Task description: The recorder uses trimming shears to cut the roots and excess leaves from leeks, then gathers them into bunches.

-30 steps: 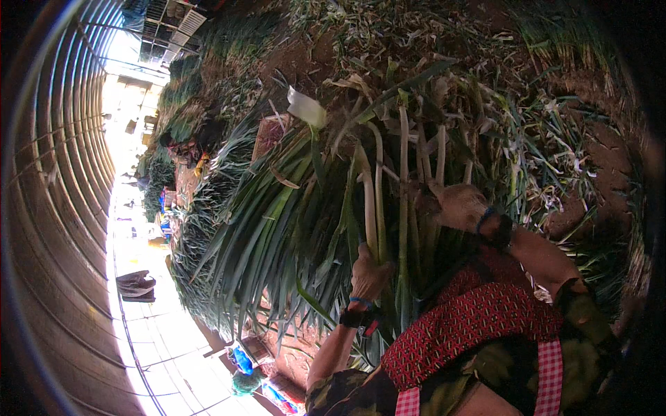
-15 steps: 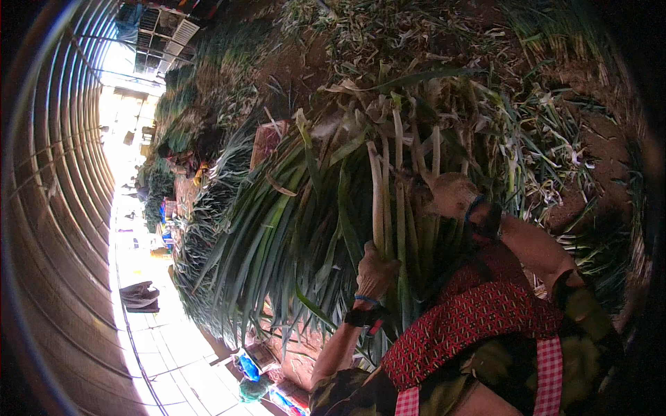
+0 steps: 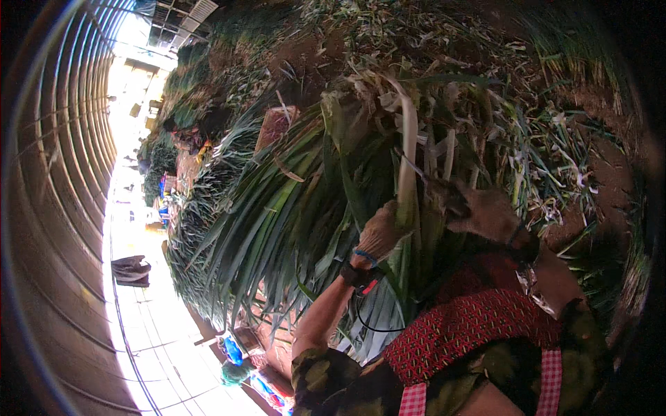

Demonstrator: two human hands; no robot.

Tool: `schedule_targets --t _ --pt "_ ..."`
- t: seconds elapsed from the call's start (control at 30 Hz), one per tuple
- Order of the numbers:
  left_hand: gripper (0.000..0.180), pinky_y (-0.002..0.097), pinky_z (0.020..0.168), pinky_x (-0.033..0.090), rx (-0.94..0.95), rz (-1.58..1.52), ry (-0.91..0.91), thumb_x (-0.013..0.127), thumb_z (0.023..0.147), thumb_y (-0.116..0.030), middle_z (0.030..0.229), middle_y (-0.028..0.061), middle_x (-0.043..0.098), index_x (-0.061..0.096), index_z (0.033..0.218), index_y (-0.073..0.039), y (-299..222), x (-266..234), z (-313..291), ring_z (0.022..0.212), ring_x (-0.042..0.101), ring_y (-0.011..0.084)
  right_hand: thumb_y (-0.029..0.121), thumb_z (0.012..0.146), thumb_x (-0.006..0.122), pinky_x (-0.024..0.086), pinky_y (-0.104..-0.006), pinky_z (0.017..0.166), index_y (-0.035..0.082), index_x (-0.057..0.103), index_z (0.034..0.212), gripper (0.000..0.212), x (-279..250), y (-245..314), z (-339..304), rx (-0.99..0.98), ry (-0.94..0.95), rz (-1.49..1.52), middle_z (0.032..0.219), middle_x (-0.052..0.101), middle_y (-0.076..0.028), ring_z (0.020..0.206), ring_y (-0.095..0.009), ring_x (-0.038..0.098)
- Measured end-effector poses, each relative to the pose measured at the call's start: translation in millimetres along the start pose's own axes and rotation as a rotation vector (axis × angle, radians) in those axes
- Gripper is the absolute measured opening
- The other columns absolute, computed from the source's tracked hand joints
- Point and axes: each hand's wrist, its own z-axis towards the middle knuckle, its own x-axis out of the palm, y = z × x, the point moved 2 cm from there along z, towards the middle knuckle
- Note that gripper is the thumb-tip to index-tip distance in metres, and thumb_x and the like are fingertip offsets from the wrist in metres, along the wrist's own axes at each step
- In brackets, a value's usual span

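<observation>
My left hand point(image 3: 383, 232), in a knitted glove with a dark watch at the wrist, is closed around the lower part of a leek. The pale stem of that leek point(image 3: 408, 132) points up and away from me. Close by on the right, my gloved right hand point(image 3: 489, 215) is closed and blurred, with a thin, dark knife point(image 3: 418, 170) jutting from it toward the stem. I cannot tell whether the blade touches the leek. Under and left of my hands spreads a heap of leeks point(image 3: 277, 222), their long green leaves fanning leftward.
Peeled leaf scraps point(image 3: 555, 159) litter the brown ground on the right and far side. More leeks point(image 3: 201, 236) lie along the left beside a bright floor. A dark cloth or bag point(image 3: 131, 271) lies there. A red patterned apron point(image 3: 479, 326) covers my front.
My left hand has moved slightly up and right, and the leek stem now stands out above it. My right hand has shifted right and a little nearer me, with the knife now showing.
</observation>
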Motion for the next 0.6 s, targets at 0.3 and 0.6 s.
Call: schedule_targets --t 0.3,0.6 --pt "0.050 0.0412 0.091 0.050 -0.678 0.473 -0.096 0.062 0.085 -0.046 0.116 0.0177 0.064 0.064 0.112 -0.004 161.9 -123.3 6.7 0.110 0.060 0.0355 0.052 0.076 0.075 0.052 -0.0489 0.085 0.004 0.030 0.147 0.097 64.9 22.2 12.5 -0.366 0.069 0.029 0.106 0.065 -0.026 0.100 -0.042 0.064" --pt "0.057 0.0489 0.090 0.049 -0.449 0.461 0.034 0.067 0.082 -0.047 0.113 0.0240 0.066 0.060 0.123 -0.007 222.1 -114.5 -52.4 0.109 0.062 0.0403 0.047 0.075 0.078 0.050 -0.0508 0.092 0.008 0.038 0.143 0.088 49.7 17.7 -3.9 -0.242 0.158 0.153 0.110 0.064 -0.024 0.103 -0.044 0.062"
